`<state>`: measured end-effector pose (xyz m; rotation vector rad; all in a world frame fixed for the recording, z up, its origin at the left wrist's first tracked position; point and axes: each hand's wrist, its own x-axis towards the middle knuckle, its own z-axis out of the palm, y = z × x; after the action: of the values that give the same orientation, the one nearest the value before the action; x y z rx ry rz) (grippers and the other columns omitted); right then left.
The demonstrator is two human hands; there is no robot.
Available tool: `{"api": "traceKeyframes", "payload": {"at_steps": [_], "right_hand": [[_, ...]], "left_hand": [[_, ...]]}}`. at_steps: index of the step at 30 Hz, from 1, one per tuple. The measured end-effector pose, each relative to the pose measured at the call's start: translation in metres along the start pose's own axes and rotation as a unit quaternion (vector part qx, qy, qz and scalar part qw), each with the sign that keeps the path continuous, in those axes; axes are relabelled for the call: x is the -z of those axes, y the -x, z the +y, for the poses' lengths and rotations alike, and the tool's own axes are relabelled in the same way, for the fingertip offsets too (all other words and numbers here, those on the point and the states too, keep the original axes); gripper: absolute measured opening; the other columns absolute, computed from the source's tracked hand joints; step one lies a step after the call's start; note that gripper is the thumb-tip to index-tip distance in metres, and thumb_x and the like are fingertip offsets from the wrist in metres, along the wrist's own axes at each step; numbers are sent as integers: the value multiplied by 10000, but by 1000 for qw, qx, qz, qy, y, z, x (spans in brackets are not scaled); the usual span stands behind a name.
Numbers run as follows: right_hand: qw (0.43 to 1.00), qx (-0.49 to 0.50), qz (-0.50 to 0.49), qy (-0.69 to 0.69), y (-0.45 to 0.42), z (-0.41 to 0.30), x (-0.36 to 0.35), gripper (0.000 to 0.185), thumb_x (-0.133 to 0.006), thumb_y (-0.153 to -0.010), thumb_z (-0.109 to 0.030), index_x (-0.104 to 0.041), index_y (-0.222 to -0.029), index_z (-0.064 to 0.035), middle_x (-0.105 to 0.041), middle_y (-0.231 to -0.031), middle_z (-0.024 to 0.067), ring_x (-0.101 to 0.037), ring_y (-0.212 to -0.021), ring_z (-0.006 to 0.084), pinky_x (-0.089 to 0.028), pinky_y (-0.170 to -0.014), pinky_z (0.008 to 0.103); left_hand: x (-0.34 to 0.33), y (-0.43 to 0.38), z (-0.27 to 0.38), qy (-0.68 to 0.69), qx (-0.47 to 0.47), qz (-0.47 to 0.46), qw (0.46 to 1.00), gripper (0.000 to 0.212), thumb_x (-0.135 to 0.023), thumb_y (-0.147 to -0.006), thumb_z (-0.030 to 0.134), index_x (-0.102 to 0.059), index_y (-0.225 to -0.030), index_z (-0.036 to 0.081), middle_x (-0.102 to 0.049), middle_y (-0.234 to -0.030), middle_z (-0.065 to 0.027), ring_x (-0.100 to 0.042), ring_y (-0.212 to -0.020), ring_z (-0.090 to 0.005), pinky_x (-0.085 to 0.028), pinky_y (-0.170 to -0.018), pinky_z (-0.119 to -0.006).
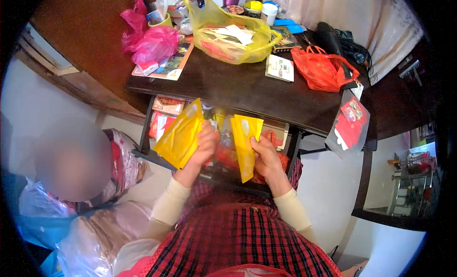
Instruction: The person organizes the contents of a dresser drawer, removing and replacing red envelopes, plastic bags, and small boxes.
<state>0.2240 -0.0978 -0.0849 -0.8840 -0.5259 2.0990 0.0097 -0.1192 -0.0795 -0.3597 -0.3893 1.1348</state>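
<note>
My left hand grips a flat yellow packet by its right side, holding it tilted. In my right hand are yellow packets, at least two by their edges, held upright with the thumb on the front. Both hands are above an open drawer of a dark wooden desk. Inside the drawer are a small box, red plastic and other items, partly hidden by the packets and my hands.
On the desktop stand a yellow plastic bag holding papers, a pink bag, a red bag and a white booklet. A clear pouch hangs over the right edge. A person is close on the left, beside plastic-wrapped bundles.
</note>
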Motion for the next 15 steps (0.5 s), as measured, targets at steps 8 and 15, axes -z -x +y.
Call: {"api": "traceKeyframes", "payload": {"at_steps": [8,15], "right_hand": [[987,116,-23,111,8,-12,-31,260,-575,-868,-67,-549,-1115,11,-628,-1067,80,-612,-924,159,-476,-835,293],[962,178,10,207,16,-19,-50,249,-598,-853,-162,-591,-1026,17,-634,-963,57,-579,-846,130,-459,-756,277]], "left_hand": [[4,-8,-12,507,224,54,831,113,-368,-916,105,-444,-854,49,-401,-618,-31,-381,-480,-126,-355,-424,-241],[11,2,-11,251,141,11,958,123,-399,-922,150,-463,-876,55,-389,-607,-16,-360,-469,-112,-335,-415,-229]]}}
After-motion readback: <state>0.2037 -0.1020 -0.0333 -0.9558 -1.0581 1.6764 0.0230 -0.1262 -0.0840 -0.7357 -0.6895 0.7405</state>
